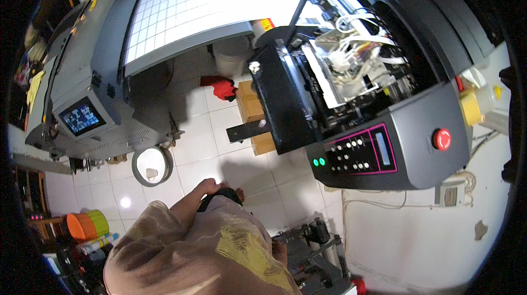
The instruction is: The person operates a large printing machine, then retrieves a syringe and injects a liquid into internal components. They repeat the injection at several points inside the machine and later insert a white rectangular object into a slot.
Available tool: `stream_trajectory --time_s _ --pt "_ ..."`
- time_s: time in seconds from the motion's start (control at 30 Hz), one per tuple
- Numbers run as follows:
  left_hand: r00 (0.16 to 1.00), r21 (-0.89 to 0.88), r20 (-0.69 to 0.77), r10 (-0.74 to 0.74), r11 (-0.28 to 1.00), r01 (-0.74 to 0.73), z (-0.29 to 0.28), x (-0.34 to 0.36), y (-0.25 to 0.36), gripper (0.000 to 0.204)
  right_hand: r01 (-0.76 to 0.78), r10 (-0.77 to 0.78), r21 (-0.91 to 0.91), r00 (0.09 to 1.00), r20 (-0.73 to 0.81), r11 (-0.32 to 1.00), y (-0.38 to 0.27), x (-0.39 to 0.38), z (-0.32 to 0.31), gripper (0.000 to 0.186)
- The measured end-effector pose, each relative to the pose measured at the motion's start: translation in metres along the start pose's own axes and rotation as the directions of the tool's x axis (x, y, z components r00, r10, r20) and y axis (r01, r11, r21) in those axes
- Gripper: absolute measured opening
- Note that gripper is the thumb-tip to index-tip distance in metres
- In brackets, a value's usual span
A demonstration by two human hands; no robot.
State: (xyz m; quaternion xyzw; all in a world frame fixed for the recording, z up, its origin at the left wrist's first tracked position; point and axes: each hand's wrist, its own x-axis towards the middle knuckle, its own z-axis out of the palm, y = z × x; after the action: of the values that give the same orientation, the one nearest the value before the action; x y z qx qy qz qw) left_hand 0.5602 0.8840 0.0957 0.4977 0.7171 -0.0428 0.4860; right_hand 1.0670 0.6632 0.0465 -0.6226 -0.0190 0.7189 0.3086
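Note:
My left hand [208, 186] hangs in front of my body, above the tiled floor, and looks loosely curled. Its fingers are too small and hidden to show whether it holds anything. A bit of skin at the right side of my shirt [279, 252] seems to be my right hand or forearm, mostly covered by the shirt. Neither hand touches the large printing machine [359, 147] at the right. Its cover is up, baring a carriage with white tubes [351, 62]. On its front are a button panel [351, 152] with two green lights and a red stop button [442, 139].
A grey machine with a lit screen [82, 116] stands at the left. A bright white gridded sheet [175, 12] spans between the machines. On the floor are a round tub [136, 170], cardboard boxes [250, 103], a red cloth [222, 87] and black equipment [315, 254].

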Motion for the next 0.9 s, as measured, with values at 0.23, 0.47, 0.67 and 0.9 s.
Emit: stream_trajectory --time_s 0.23,0.47,0.67,0.9 --pt "0.984 -0.202 -0.119 -0.133 0.974 0.107 0.01 -0.039 -0.054 0.05 -0.187 0.193 -0.182 0.981 0.02 0.965 -0.085 0.033 0.055 0.043" --pt "0.909 -0.469 -0.096 -0.406 0.824 0.319 0.04 -0.086 -0.113 0.049 0.042 0.034 -0.602 0.993 0.114 0.797 -0.176 0.024 0.141 0.035" --pt "0.875 -0.582 -0.061 -0.48 0.73 0.36 0.073 -0.116 -0.15 0.052 0.068 -0.097 -0.817 0.995 0.015 0.572 -0.198 0.043 0.206 0.026" --pt "0.834 -0.466 0.07 -0.548 0.721 0.513 0.071 -0.163 -0.181 0.063 0.127 -0.207 -0.989 0.968 0.139 -0.072 -0.187 0.094 0.284 0.041"
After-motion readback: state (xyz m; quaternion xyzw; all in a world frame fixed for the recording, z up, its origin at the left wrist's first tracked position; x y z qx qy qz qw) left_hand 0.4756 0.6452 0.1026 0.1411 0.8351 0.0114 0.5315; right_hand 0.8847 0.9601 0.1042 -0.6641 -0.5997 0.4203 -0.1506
